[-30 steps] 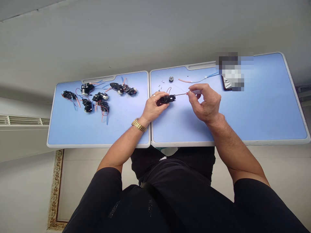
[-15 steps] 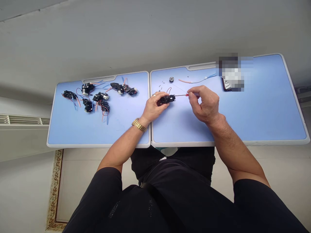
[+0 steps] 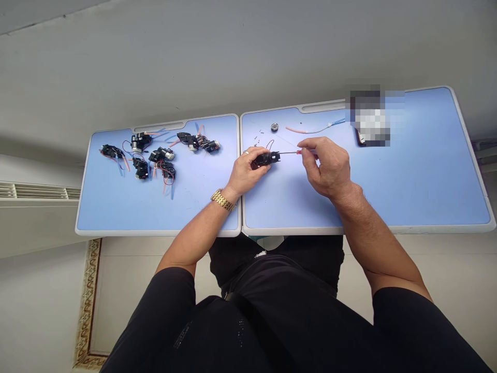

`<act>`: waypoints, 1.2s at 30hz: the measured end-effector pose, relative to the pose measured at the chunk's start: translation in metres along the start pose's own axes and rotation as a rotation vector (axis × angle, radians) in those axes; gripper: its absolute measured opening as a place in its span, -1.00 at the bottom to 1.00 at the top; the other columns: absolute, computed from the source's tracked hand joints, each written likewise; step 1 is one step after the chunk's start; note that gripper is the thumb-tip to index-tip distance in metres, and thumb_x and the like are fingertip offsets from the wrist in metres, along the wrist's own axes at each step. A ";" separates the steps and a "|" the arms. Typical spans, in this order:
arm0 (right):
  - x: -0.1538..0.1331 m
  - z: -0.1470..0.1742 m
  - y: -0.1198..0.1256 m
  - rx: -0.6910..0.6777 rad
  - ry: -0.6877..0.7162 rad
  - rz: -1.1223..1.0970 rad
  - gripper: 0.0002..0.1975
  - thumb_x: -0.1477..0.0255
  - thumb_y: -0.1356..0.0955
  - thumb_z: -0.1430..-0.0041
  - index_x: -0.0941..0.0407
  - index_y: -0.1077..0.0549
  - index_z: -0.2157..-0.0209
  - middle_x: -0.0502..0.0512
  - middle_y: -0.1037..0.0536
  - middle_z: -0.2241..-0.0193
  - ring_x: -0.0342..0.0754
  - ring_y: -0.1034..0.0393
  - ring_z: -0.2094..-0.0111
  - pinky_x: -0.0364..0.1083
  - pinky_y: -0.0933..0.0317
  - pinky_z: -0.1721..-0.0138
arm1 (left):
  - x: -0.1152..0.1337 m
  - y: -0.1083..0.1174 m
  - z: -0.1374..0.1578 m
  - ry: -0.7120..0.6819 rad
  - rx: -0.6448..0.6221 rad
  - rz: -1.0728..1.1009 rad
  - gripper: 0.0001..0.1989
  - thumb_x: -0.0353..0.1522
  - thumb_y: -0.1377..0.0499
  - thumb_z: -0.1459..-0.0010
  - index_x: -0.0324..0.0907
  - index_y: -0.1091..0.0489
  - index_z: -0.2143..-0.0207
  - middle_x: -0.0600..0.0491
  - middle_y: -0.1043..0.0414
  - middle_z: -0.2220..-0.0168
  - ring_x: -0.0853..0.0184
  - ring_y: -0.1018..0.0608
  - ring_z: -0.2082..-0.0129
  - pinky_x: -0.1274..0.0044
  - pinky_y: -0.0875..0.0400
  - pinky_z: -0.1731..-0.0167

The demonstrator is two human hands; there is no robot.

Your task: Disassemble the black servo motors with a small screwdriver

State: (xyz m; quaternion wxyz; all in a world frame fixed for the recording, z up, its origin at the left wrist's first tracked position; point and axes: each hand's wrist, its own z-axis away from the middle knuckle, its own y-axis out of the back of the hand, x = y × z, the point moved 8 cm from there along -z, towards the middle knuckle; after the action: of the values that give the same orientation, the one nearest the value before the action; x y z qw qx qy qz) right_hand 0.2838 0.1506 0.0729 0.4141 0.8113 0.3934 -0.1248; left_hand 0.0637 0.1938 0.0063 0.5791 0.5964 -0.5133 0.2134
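Note:
My left hand [image 3: 250, 168], with a gold watch at the wrist, is closed around a small black motor assembly [image 3: 272, 157] above the right-hand table. A thin red wire rises from behind that part. In my right hand [image 3: 326, 166] a screwdriver [image 3: 289, 153] is pinched, its red handle mostly hidden by the fingers. The shaft points left and its tip meets the right end of the black assembly. Several small screws [image 3: 257, 138] lie just beyond my left hand, and a round black part [image 3: 274, 127] sits farther back.
Several black assemblies [image 3: 142, 141] with wires and blue and orange strips lie on the left table [image 3: 116, 215]. An orange-and-blue tube or cable [image 3: 306, 131] stretches across the back of the right table [image 3: 427, 197]. Near it is a blurred-out object [image 3: 370, 124].
Both hands keep nearly the same place, and the screwdriver tip stays at the assembly. The right fingers have shifted slightly around the handle.

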 end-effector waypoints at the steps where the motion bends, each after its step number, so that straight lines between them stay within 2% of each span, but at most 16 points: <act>1: -0.001 0.000 0.000 -0.006 0.013 -0.013 -0.79 0.39 -0.28 -0.48 0.01 -0.55 0.02 0.12 -0.69 0.22 0.07 -0.57 0.24 0.10 -0.45 0.18 | 0.000 0.000 0.000 0.002 0.003 0.001 -0.63 -0.44 -0.39 -0.25 -0.05 -0.61 -0.10 -0.04 -0.65 -0.13 0.15 -0.65 -0.16 0.19 -0.59 -0.24; 4: -0.002 0.000 -0.001 -0.013 0.029 -0.039 -0.77 0.43 -0.30 -0.44 0.01 -0.54 -0.03 0.13 -0.69 0.14 0.09 -0.59 0.17 0.11 -0.48 0.15 | 0.000 0.001 0.000 0.005 0.001 0.001 -0.63 -0.45 -0.38 -0.26 -0.07 -0.60 -0.11 -0.05 -0.64 -0.14 0.15 -0.65 -0.16 0.21 -0.60 -0.22; 7: -0.001 0.000 0.000 -0.002 0.005 -0.022 -0.86 0.33 -0.34 -0.49 0.01 -0.54 0.06 0.07 -0.67 0.25 0.01 -0.54 0.31 0.05 -0.42 0.25 | 0.001 0.000 0.000 0.000 -0.006 -0.015 -0.64 -0.44 -0.38 -0.27 -0.08 -0.59 -0.11 -0.06 -0.64 -0.14 0.16 -0.66 -0.14 0.22 -0.61 -0.19; 10: 0.000 0.000 -0.001 -0.003 -0.016 0.006 -0.83 0.32 -0.30 -0.54 0.01 -0.53 0.13 0.04 -0.64 0.34 -0.01 -0.49 0.38 0.04 -0.38 0.29 | 0.001 0.000 0.000 -0.001 -0.001 -0.030 -0.64 -0.44 -0.38 -0.26 -0.07 -0.60 -0.11 -0.05 -0.64 -0.14 0.15 -0.65 -0.15 0.22 -0.61 -0.19; 14: -0.003 -0.001 0.000 0.011 0.010 -0.061 -0.77 0.39 -0.31 -0.46 0.00 -0.50 -0.07 0.11 -0.69 0.14 0.05 -0.59 0.23 0.07 -0.46 0.22 | 0.001 0.001 0.001 -0.008 0.009 -0.021 -0.63 -0.45 -0.37 -0.25 -0.08 -0.60 -0.11 -0.06 -0.64 -0.15 0.16 -0.66 -0.14 0.24 -0.63 -0.15; 16: -0.001 0.000 0.000 0.013 -0.019 -0.078 -0.74 0.35 -0.34 -0.44 -0.02 -0.49 -0.10 0.09 -0.68 0.14 0.04 -0.58 0.24 0.05 -0.46 0.25 | 0.002 0.000 0.001 -0.008 0.005 -0.032 -0.63 -0.44 -0.37 -0.25 -0.07 -0.60 -0.11 -0.06 -0.65 -0.14 0.16 -0.66 -0.14 0.25 -0.64 -0.13; 19: 0.006 0.000 -0.002 -0.007 -0.106 -0.045 -0.83 0.21 -0.36 -0.50 -0.03 -0.50 0.02 -0.02 -0.62 0.34 -0.04 -0.46 0.43 0.00 -0.37 0.36 | 0.002 0.001 0.001 -0.006 0.012 -0.050 -0.63 -0.45 -0.36 -0.25 -0.07 -0.60 -0.11 -0.05 -0.65 -0.14 0.15 -0.66 -0.14 0.26 -0.65 -0.12; 21: 0.007 0.000 -0.002 -0.011 -0.125 -0.021 -0.81 0.19 -0.33 -0.53 -0.02 -0.48 0.15 -0.07 -0.54 0.46 -0.08 -0.36 0.52 -0.02 -0.31 0.41 | 0.002 0.001 0.001 -0.009 0.018 -0.053 -0.62 -0.46 -0.36 -0.24 -0.07 -0.60 -0.11 -0.05 -0.65 -0.14 0.15 -0.66 -0.16 0.25 -0.65 -0.14; 23: 0.005 0.000 -0.002 -0.007 -0.104 -0.029 -0.83 0.26 -0.30 -0.53 -0.01 -0.47 0.18 -0.04 -0.58 0.43 -0.07 -0.41 0.48 -0.01 -0.35 0.37 | 0.001 0.001 0.001 -0.010 0.017 -0.056 -0.62 -0.46 -0.36 -0.24 -0.07 -0.60 -0.11 -0.05 -0.65 -0.14 0.14 -0.65 -0.17 0.24 -0.65 -0.15; 25: 0.002 -0.001 -0.002 0.002 -0.073 -0.066 -0.89 0.32 -0.31 -0.46 -0.01 -0.48 0.11 0.03 -0.65 0.29 -0.03 -0.53 0.37 0.01 -0.42 0.30 | 0.002 0.001 0.001 -0.013 0.019 -0.051 -0.61 -0.46 -0.35 -0.24 -0.07 -0.59 -0.11 -0.05 -0.64 -0.15 0.14 -0.65 -0.17 0.23 -0.64 -0.17; 27: 0.002 -0.001 -0.002 0.007 -0.070 -0.098 -0.82 0.32 -0.34 -0.42 0.00 -0.49 0.00 0.07 -0.68 0.19 0.01 -0.59 0.28 0.02 -0.45 0.28 | 0.003 0.002 0.001 -0.026 0.025 -0.037 -0.61 -0.48 -0.35 -0.24 -0.08 -0.59 -0.11 -0.06 -0.64 -0.14 0.15 -0.65 -0.18 0.23 -0.63 -0.20; 29: 0.005 -0.001 -0.003 0.000 -0.102 -0.102 -0.77 0.24 -0.39 -0.42 -0.01 -0.49 -0.03 0.04 -0.67 0.22 0.00 -0.56 0.32 0.01 -0.44 0.31 | 0.005 0.002 0.001 -0.039 0.029 -0.026 -0.61 -0.50 -0.35 -0.23 -0.10 -0.60 -0.10 -0.06 -0.65 -0.13 0.14 -0.65 -0.18 0.23 -0.63 -0.19; 31: 0.010 0.000 -0.004 -0.006 -0.147 -0.078 -0.79 0.16 -0.39 -0.46 -0.02 -0.50 0.04 -0.03 -0.62 0.34 -0.06 -0.47 0.43 -0.02 -0.40 0.37 | 0.004 0.003 0.001 -0.031 0.030 -0.032 -0.61 -0.50 -0.35 -0.22 -0.10 -0.60 -0.10 -0.06 -0.65 -0.13 0.14 -0.65 -0.18 0.23 -0.63 -0.18; 33: 0.012 0.001 -0.004 0.000 -0.152 -0.055 -0.80 0.17 -0.35 -0.51 -0.02 -0.50 0.14 -0.05 -0.58 0.41 -0.08 -0.43 0.48 -0.02 -0.38 0.37 | 0.002 0.003 0.001 -0.011 0.027 -0.048 -0.61 -0.49 -0.35 -0.23 -0.08 -0.60 -0.10 -0.06 -0.64 -0.14 0.14 -0.65 -0.18 0.23 -0.63 -0.18; 36: 0.007 0.000 -0.003 0.010 -0.093 -0.072 -0.85 0.30 -0.32 -0.48 0.00 -0.53 0.10 0.03 -0.67 0.28 -0.01 -0.57 0.34 0.02 -0.45 0.29 | 0.001 0.002 0.001 0.004 0.021 -0.051 -0.61 -0.47 -0.35 -0.24 -0.07 -0.59 -0.12 -0.05 -0.63 -0.16 0.14 -0.65 -0.18 0.22 -0.63 -0.19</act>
State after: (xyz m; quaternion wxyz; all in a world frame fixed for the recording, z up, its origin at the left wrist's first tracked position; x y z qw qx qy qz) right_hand 0.2858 0.1553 0.0674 0.4231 0.7919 0.4024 -0.1790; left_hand 0.0615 0.1932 0.0077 0.5790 0.6149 -0.4946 0.2049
